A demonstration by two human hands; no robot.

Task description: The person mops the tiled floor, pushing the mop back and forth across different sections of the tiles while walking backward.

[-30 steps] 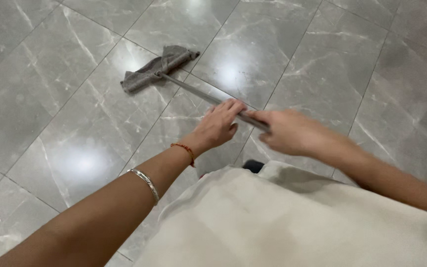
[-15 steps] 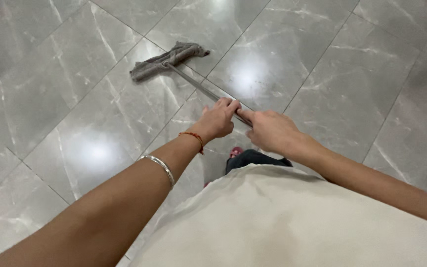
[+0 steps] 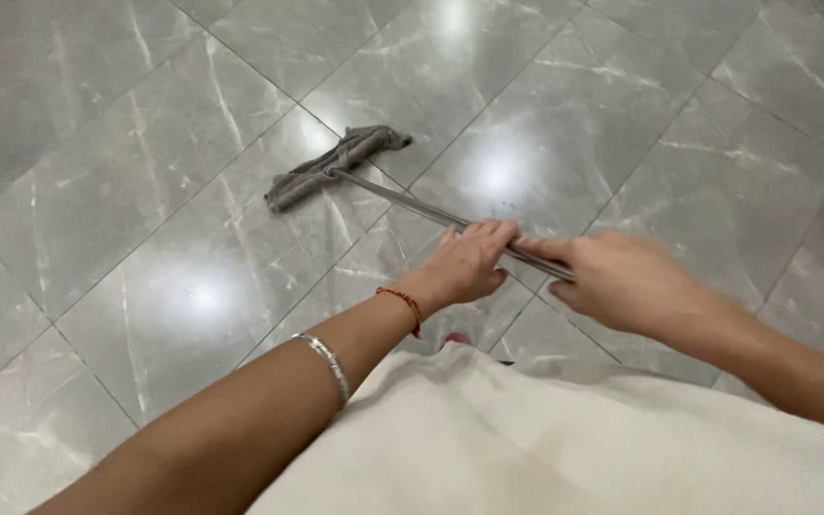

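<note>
Near the centre of the frame the left hand (image 3: 469, 262) was curled over the metal mop handle (image 3: 402, 197), fingers wrapped around the rod, and just to its right the right hand (image 3: 622, 281) was closed around the same rod further up, somewhat blurred. The handle ran up and to the left to the grey cloth mop head (image 3: 336, 166), which lay flat on the glossy grey marble floor (image 3: 126, 191) in the upper middle of the picture, across a tile joint. A silver bangle (image 3: 328, 364) and a red thread bracelet (image 3: 404, 303) sat on the left forearm, and a pale garment (image 3: 545, 439) filled the bottom of the frame. To mop well here, it seemed wise to keep both hands firmly around the rod, hold the cloth flat against the tiles, and make overlapping strokes so no streak was left between passes.
</note>
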